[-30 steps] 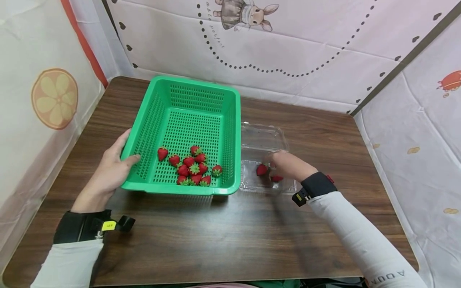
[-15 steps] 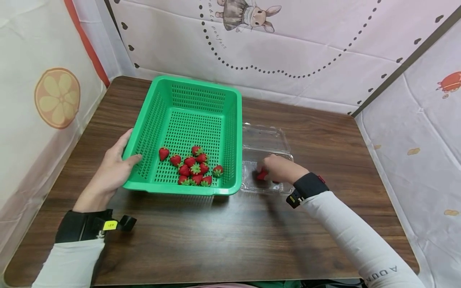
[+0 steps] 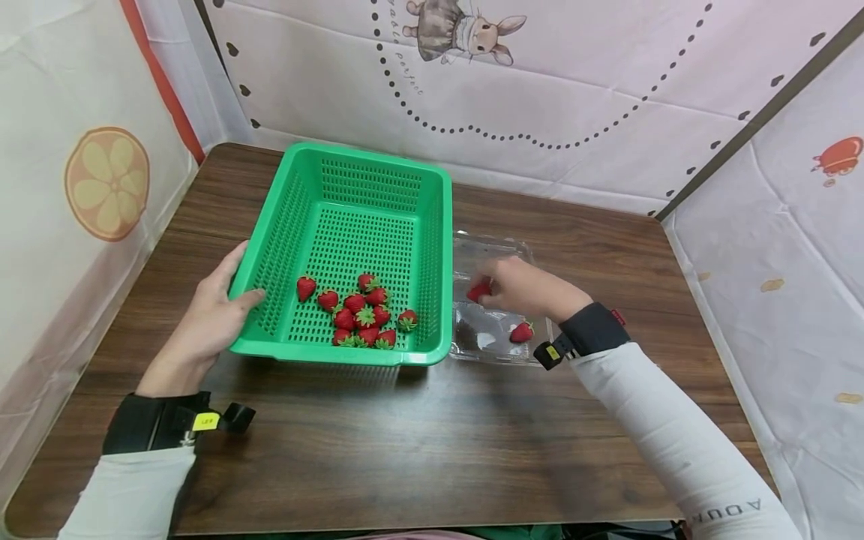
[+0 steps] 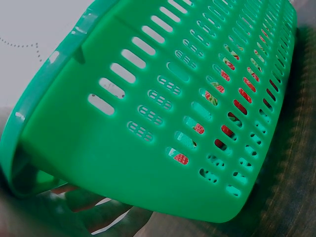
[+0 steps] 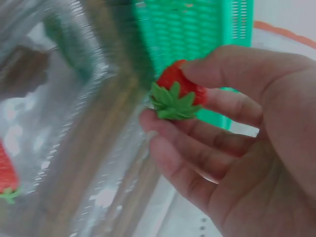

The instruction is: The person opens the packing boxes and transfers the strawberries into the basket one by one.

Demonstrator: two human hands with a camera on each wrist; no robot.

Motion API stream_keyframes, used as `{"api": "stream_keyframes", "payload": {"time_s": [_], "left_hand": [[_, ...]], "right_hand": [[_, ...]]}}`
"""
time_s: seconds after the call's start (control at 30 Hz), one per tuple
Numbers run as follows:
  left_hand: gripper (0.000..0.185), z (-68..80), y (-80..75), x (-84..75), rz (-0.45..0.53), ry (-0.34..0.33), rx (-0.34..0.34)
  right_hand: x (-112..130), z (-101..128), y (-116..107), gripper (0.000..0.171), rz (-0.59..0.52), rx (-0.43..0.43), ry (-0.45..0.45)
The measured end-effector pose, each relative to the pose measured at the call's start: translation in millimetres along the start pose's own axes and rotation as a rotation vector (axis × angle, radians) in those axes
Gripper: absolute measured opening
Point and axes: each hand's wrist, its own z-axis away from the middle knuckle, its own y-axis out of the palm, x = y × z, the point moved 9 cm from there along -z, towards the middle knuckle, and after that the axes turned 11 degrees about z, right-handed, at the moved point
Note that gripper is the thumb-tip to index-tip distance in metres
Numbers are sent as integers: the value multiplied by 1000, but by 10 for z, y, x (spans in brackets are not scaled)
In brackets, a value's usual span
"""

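Note:
My left hand [image 3: 212, 319] grips the left side of a green slotted plastic basket [image 3: 324, 354], its thumb over the rim. Several red strawberries [image 3: 354, 303] with green leaves lie at the basket's near end. Above an open clear plastic clamshell box [image 3: 482, 334], my right hand [image 3: 526, 289] pinches one strawberry [image 5: 180, 94] between thumb and fingers. That strawberry's leaves face the camera in the right wrist view. Another strawberry [image 3: 522, 332] lies in the box's near half. From the left wrist view, red fruit shows through the slots, and the basket partly hides my left fingers.
Basket and box stand side by side on a dark wooden table [image 3: 378, 465]. A printed cloth [image 3: 574, 90] hangs behind the table, with more cloth at both sides. The box's clear lid lies folded back at the far side.
My right hand closed on a strawberry in the box, then lifted it up and away toward the box's far side. The left hand and basket have stayed put.

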Motion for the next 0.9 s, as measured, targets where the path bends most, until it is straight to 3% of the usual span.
{"api": "stream_keyframes", "payload": {"time_s": [0.23, 0.4, 0.67, 0.9], "left_hand": [[68, 29, 13, 16, 7, -3, 4], [68, 49, 16, 22, 10, 0, 0], [68, 84, 10, 80, 19, -4, -5], [68, 109, 42, 83, 40, 13, -13]], "right_hand": [[188, -68, -220, 15, -44, -52, 21], [363, -155, -305, 12, -51, -84, -14], [769, -547, -242, 16, -10, -83, -185], [1114, -853, -80, 26, 108, -45, -223]]}}
